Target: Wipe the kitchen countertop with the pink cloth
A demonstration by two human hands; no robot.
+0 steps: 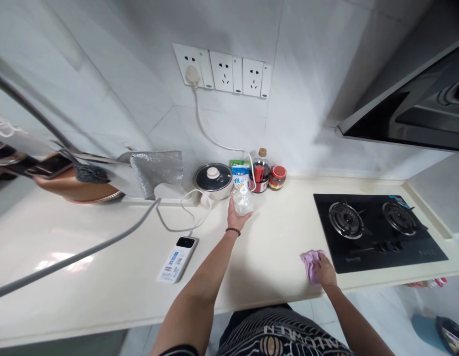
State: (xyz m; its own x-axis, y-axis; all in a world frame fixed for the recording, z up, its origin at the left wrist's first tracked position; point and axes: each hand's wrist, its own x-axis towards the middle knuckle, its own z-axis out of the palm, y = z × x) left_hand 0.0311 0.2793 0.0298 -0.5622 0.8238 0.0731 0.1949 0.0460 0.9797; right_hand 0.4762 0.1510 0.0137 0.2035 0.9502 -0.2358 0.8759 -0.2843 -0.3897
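My left hand [237, 216] is wrapped round a clear, rounded container [244, 201] by the seasonings near the wall; its kind is hard to make out. Bunched under the fingers of my right hand [325, 270] is a pink cloth [310, 264], lying on the counter [273, 247] just left of the stove. Behind the clear container stand a blue-and-white packet [240, 177], a dark sauce bottle [261, 165] with a brown cap, and a red-lidded jar [277, 177]. A small electric pot [213, 179] with a dark glass lid sits left of them.
A black two-burner gas stove [377, 237] fills the right side, under a range hood [407, 109]. On the left lie a white power bank [178, 259] with a cable and a grey hose [114, 240]. A silvery cloth [157, 173] hangs nearby. Wall sockets [224, 71] hold one plug.
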